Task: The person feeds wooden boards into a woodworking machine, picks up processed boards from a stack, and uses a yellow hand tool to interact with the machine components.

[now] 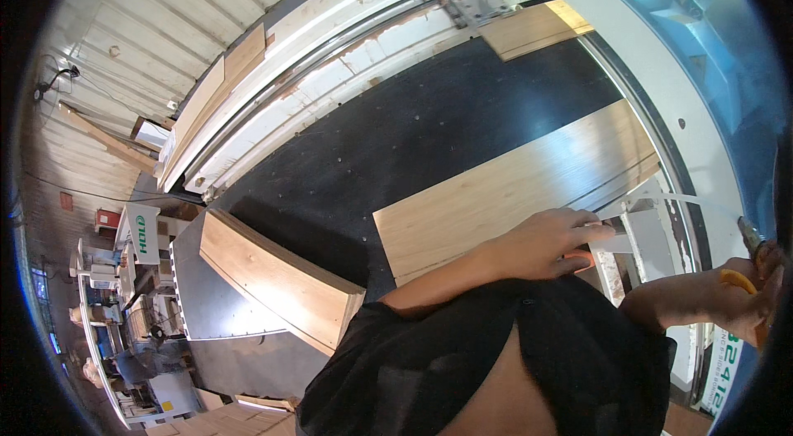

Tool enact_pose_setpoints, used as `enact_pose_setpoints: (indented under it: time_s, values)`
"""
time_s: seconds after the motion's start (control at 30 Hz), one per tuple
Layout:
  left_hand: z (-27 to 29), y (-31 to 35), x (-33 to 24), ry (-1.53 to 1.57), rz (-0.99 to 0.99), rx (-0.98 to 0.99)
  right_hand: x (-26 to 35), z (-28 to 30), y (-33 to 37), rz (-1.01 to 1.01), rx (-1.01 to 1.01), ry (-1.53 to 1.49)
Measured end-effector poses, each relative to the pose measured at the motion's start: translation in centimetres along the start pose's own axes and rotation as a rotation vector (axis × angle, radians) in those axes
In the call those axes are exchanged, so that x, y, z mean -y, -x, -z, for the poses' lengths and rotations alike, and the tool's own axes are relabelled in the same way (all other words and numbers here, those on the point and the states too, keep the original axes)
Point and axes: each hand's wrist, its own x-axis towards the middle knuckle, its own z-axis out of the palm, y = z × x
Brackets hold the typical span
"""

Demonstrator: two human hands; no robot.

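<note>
A pale wood-grain panel [512,188] lies on the dark machine bed in front of me, grooved along its near right side. My left hand [562,239] is at the panel's near edge, fingers stretched out over a white frame part [611,271]. Beneath that hand shows a curved orange piece [581,258], mostly hidden. At the far right, my right hand [756,296] is closed round a tool with a slim metal tip [750,234]. An orange band [738,280] curves over its fingers. The rest of this tool is hidden by the hand and the dark rim.
To the left stands a stack of wood panels [281,279]. Another panel [537,27] sits under the machine's metal fittings [475,2] at the back. A white beam [347,64] spans the far side; a white and blue housing [686,89] rises at right. Equipment stands farther left.
</note>
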Motion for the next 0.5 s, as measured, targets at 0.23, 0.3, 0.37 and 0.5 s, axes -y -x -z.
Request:
enact_pose_setpoints:
  time_s: [0.23,0.3,0.37,0.5]
  values:
    - [0.2,-0.2,0.2,0.02,0.027,0.004,-0.3,-1.2,0.9,0.092,-0.02,0.253]
    - [0.6,0.2,-0.1,-0.009,0.048,0.018,-0.2,-1.0,1.2,0.113,-0.027,0.328]
    - [0.1,0.3,0.4,0.004,-0.019,-0.068,-0.4,-0.3,1.6,0.116,-0.014,0.389]
    - [-0.1,0.2,0.6,0.039,-0.01,-0.038,-1.2,1.9,3.7,-0.004,0.197,0.48]
